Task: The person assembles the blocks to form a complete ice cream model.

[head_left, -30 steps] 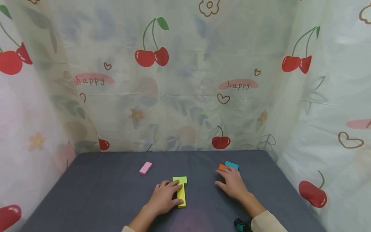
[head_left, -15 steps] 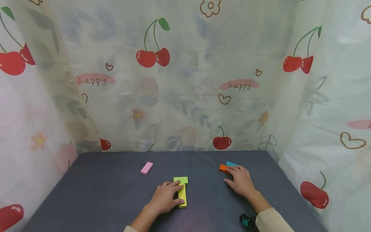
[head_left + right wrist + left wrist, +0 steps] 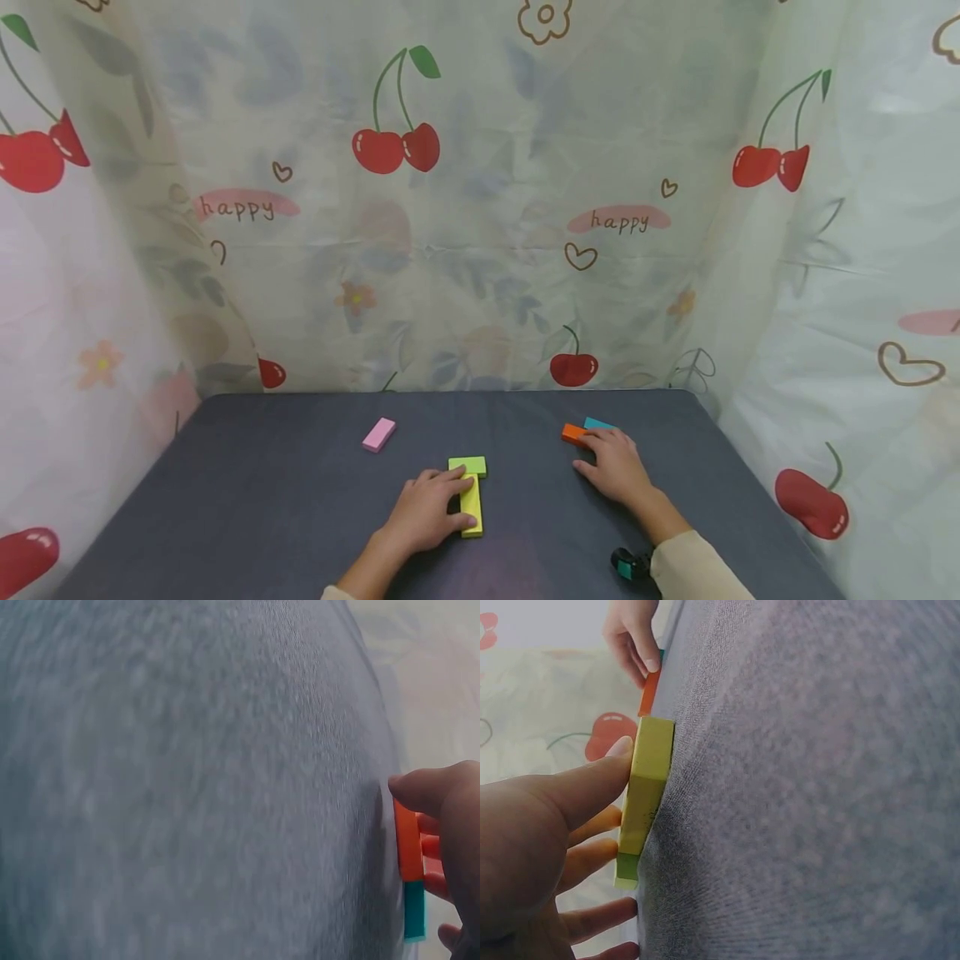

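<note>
In the head view, my left hand [image 3: 423,510] lies over a yellow block [image 3: 471,508], its thumb and index finger spread along the top. A lime-green block [image 3: 468,467] sits crosswise against the far end of the yellow one. To the right, the fingertips of my right hand [image 3: 618,468] rest on an orange block [image 3: 573,433], partly covering it. Behind it a blue block [image 3: 597,423] is partly hidden by the same hand. In the right wrist view, the orange block [image 3: 409,840] stands beside the thumb, with the teal-blue block [image 3: 414,911] just past it.
A pink block [image 3: 379,435] lies alone on the left of the dark grey tabletop [image 3: 262,492]. A black wrist device [image 3: 630,565] shows by the right sleeve. Curtains printed with cherries [image 3: 480,208] surround the table's back and sides.
My right hand first shifts right, uncovering more of the orange block, then moves slightly left with the orange block. The left hand stays on the yellow block.
</note>
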`<state>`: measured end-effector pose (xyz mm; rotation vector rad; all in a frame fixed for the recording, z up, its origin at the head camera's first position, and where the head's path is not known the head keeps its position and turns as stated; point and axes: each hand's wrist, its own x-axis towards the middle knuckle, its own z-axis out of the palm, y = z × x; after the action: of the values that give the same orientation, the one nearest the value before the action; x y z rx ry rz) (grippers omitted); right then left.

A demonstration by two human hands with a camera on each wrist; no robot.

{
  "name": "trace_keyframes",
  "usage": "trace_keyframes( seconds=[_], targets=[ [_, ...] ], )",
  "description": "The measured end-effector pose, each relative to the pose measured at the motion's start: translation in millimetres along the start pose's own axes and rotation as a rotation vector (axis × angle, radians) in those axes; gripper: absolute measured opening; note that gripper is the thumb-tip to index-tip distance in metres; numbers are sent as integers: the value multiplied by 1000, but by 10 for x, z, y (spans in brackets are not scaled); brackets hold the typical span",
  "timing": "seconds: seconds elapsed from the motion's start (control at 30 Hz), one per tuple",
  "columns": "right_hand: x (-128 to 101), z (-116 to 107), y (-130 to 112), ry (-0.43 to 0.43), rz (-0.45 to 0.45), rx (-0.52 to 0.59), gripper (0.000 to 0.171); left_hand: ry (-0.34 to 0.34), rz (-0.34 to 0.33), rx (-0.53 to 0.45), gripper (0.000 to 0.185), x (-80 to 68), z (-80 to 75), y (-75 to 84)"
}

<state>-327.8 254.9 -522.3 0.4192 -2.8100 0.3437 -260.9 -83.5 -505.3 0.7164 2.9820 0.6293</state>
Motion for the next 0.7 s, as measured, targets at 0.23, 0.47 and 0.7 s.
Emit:
trace_keyframes(
  seconds=[0.23,0.47,0.7],
  targets=[
    [63,40,-134,-3,-36,38,44,-9,-9,4,59,3,21,-22],
    [144,97,-375,-17,-60,79,43,-6,-14,-1,59,9,21,-20],
    [216,171,-556,-50,-86,86,43,-19,-30,-5,60,13,27,-16]
  ],
)
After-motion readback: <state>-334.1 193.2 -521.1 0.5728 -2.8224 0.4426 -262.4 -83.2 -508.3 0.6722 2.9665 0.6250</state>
